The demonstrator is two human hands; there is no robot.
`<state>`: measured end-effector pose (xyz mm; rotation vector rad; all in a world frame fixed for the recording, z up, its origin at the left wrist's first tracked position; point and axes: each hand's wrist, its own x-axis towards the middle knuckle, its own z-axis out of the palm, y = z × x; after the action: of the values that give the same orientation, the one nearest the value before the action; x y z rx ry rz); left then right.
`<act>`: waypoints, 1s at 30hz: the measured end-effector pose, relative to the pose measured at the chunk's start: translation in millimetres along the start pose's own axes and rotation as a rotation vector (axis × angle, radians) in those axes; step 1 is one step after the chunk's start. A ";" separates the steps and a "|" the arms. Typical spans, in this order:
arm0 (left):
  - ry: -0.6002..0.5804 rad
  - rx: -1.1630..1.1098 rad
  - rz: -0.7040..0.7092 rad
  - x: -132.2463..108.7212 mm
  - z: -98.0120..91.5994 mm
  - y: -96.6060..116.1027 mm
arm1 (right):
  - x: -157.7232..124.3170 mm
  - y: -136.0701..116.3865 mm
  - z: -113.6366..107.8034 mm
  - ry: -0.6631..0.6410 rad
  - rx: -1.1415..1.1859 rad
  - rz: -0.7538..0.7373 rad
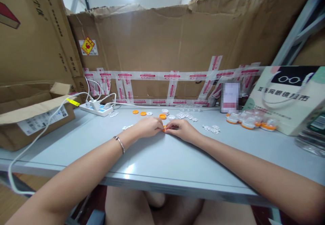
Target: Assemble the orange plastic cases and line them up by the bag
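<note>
Both hands meet at the middle of the grey tabletop. My left hand is closed, its fingertips pinching a small orange part from the left. From the right, my right hand grips the same part between thumb and fingers. Most of the orange part is hidden by the fingers. Just beyond it lie an orange ring, a white ring and another white round piece. Farther left are two flat orange rings, one of them an orange disc, and a white disc.
Small white pieces lie in clusters on the table. Several clear-topped orange-based parts stand right, before a paper bag. A power strip with cables and an open carton are left. A large cardboard sheet closes the back.
</note>
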<state>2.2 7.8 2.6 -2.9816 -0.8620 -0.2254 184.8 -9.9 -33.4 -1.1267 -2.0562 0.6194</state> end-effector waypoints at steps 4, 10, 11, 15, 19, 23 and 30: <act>0.066 -0.053 -0.086 -7.6 -21.8 -15.5 | -0.6 -3.4 -0.8 -0.011 0.012 0.036; -0.120 0.029 -0.476 -37.7 -57.3 -61.7 | 0.0 0.5 -0.9 0.005 0.025 0.052; -0.192 0.034 -0.514 -41.1 -58.7 -66.2 | 0.1 1.3 -0.8 0.002 0.023 0.051; -0.334 -0.004 -0.556 -42.8 -54.2 -69.6 | 0.2 2.3 -0.6 -0.007 -0.003 0.049; -0.412 -0.033 -0.562 -37.0 -44.9 -69.3 | 0.5 1.8 -0.7 -0.020 -0.027 0.049; -0.387 -0.026 -0.550 -35.4 -40.0 -73.7 | 0.7 2.6 -0.7 -0.016 -0.037 0.037; -0.097 -0.090 -0.405 -18.8 -31.6 -39.1 | 0.7 2.9 2.2 -0.018 -0.034 0.007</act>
<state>-38.4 28.8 30.6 -2.8839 -1.5007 -0.1302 184.4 -8.0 -36.6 -1.1529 -2.0859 0.6017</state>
